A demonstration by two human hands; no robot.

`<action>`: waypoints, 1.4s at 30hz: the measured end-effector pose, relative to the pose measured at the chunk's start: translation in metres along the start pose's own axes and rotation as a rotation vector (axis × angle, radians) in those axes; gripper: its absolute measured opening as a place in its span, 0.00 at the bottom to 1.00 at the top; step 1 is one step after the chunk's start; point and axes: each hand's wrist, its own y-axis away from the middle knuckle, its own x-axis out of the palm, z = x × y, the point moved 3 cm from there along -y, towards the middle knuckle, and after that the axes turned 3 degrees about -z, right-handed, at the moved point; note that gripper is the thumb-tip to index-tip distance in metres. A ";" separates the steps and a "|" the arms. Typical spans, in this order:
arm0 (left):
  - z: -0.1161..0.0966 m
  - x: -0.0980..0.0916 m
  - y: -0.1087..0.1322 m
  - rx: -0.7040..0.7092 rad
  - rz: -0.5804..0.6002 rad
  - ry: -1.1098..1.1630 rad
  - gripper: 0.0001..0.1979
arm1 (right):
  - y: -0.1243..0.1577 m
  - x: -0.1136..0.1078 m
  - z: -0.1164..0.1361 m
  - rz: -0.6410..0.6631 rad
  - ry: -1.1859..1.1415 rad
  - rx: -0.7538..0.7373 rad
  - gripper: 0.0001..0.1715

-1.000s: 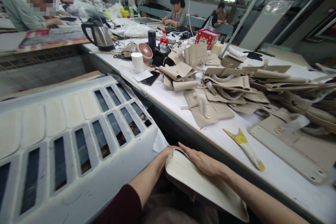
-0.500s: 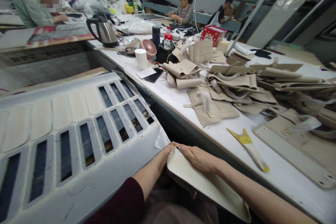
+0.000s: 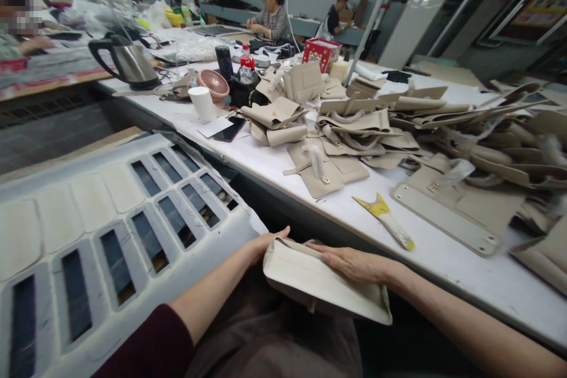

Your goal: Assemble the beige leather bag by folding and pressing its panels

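A cream handbag body (image 3: pixel 319 284) rests above my lap, its long flat panel facing me and its far side out of sight. My left hand (image 3: pixel 269 242) grips its left end, thumb up and the other fingers hidden behind the bag. Along the top edge lies my right hand (image 3: pixel 354 263), holding the bag from the right with some fingertips out of view. Beyond the bag, on the white table (image 3: pixel 336 218), lies a yellow-and-white forked tool (image 3: pixel 384 221). An unfolded beige bag piece with a metal clasp (image 3: pixel 325 172) lies behind that tool.
Beige bag parts (image 3: pixel 465 130) are heaped across the right side. At left stands a grey slotted board (image 3: pixel 146 319) with pale panels. A kettle (image 3: pixel 130 62), white cup (image 3: pixel 201 103), pink fan (image 3: pixel 213 84) and phone (image 3: pixel 230 129) sit farther back. Several people work beyond.
The camera view has turned right. My right hand has slid back along the bag's top edge, away from my left hand, and the bag lies more level.
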 end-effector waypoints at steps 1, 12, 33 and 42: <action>-0.004 -0.003 0.005 -0.027 -0.003 -0.007 0.41 | 0.008 -0.002 -0.004 0.002 -0.004 0.029 0.33; -0.083 -0.017 0.039 -0.041 0.153 -0.681 0.29 | 0.056 -0.019 -0.033 0.051 -0.289 0.129 0.36; -0.083 -0.002 0.027 0.147 0.144 -1.000 0.21 | -0.040 0.004 0.019 -0.090 -0.176 -0.042 0.31; -0.087 0.055 0.067 0.690 -0.188 -1.029 0.06 | 0.071 0.023 -0.068 -1.128 -0.810 0.193 0.25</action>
